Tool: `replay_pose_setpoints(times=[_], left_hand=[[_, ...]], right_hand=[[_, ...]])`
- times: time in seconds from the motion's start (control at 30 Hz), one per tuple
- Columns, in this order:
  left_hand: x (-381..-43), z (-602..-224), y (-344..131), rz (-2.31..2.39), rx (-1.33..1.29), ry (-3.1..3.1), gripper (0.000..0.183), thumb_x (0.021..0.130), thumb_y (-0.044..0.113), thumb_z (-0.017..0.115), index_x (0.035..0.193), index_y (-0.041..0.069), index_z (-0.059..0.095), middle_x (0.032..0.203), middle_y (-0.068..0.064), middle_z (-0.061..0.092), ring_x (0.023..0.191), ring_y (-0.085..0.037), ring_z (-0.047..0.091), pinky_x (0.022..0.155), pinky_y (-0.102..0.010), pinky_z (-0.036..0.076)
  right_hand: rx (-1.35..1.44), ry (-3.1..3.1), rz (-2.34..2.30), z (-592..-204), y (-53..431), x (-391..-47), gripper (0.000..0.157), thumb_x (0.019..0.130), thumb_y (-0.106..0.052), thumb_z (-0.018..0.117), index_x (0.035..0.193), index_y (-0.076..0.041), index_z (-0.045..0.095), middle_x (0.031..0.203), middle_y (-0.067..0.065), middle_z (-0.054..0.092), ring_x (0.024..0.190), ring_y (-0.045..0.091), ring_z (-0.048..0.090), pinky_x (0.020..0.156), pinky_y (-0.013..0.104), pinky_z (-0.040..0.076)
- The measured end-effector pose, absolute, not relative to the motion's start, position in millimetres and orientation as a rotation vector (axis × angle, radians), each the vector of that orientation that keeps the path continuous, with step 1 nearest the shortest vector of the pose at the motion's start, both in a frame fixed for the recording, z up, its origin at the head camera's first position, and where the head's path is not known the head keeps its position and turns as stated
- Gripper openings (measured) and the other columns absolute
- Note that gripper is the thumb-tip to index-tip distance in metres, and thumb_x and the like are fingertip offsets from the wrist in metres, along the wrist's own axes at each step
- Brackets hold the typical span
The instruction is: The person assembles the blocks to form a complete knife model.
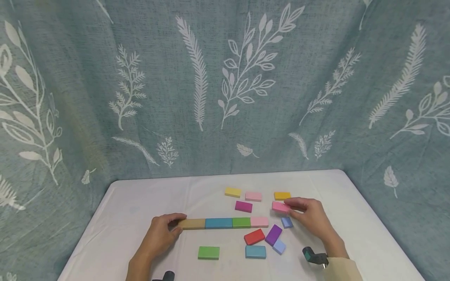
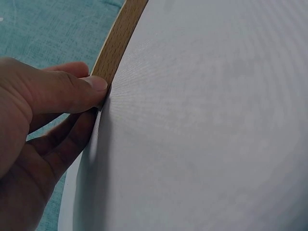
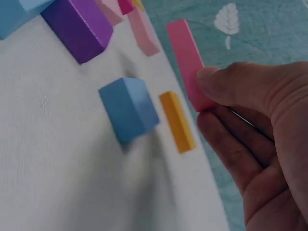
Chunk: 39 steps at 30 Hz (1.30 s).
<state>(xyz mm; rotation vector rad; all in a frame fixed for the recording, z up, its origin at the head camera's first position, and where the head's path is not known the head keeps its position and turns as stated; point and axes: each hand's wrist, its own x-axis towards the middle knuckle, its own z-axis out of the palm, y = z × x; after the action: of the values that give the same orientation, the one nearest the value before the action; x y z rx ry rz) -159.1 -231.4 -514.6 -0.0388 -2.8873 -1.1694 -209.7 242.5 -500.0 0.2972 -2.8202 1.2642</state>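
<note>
My left hand (image 1: 159, 236) pinches the left end of a tan wooden block (image 1: 193, 224), thumb on the near side. That block lies at the left of a straight row, followed by a blue block (image 1: 218, 223), a green block (image 1: 241, 222) and a light pink block (image 1: 259, 222), end to end. To the right, my right hand (image 1: 313, 216) holds a brighter pink block (image 3: 185, 57) by one end between thumb and fingers. In the right wrist view it is raised off the cloth. A small blue block (image 1: 286, 222) lies below that hand, and an orange-yellow block (image 1: 282, 196) lies just behind.
Behind the row lie a yellow block (image 1: 233, 192), a pink block (image 1: 253, 196) and a magenta block (image 1: 243, 206). In front are a red block (image 1: 254, 237), a purple block (image 1: 273, 235), a light blue block (image 1: 279, 246), a teal-blue block (image 1: 255, 252) and a loose green block (image 1: 208, 253).
</note>
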Motion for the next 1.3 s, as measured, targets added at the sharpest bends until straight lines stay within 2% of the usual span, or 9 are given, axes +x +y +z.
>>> replay_pose_setpoints(times=[0.3, 0.6, 1.3], left_hand=[[-158, -514, -231, -1.161, -0.037, -2.885, 0.040, 0.086, -0.009, 0.083, 0.122, 0.008, 0.081, 0.121, -0.010, 0.082, 0.113, -0.030, 0.078, 0.105, -0.052, 0.064], [-158, -514, -230, -1.157, -0.031, -2.893, 0.040, 0.086, -0.008, 0.084, 0.123, 0.008, 0.081, 0.121, -0.010, 0.082, 0.114, -0.030, 0.078, 0.105, -0.053, 0.064], [-159, -515, -230, -1.149, -0.046, -2.890, 0.039, 0.088, -0.008, 0.083, 0.124, 0.008, 0.081, 0.123, -0.010, 0.081, 0.117, -0.032, 0.077, 0.107, -0.055, 0.062]], right_hand=[[0.158, -2.904, 1.277, -521, 230, -221, 0.036, 0.096, -0.006, 0.083, 0.131, -0.014, 0.080, 0.132, 0.006, 0.079, 0.133, 0.034, 0.070, 0.115, 0.053, 0.058], [0.232, -2.947, 1.241, -520, 239, -203, 0.036, 0.089, -0.002, 0.087, 0.122, -0.017, 0.083, 0.119, -0.002, 0.083, 0.121, 0.025, 0.077, 0.109, 0.047, 0.063], [0.308, -2.965, 1.277, -519, 232, -198, 0.036, 0.091, -0.003, 0.086, 0.123, -0.017, 0.083, 0.121, -0.004, 0.082, 0.122, 0.023, 0.077, 0.109, 0.047, 0.063]])
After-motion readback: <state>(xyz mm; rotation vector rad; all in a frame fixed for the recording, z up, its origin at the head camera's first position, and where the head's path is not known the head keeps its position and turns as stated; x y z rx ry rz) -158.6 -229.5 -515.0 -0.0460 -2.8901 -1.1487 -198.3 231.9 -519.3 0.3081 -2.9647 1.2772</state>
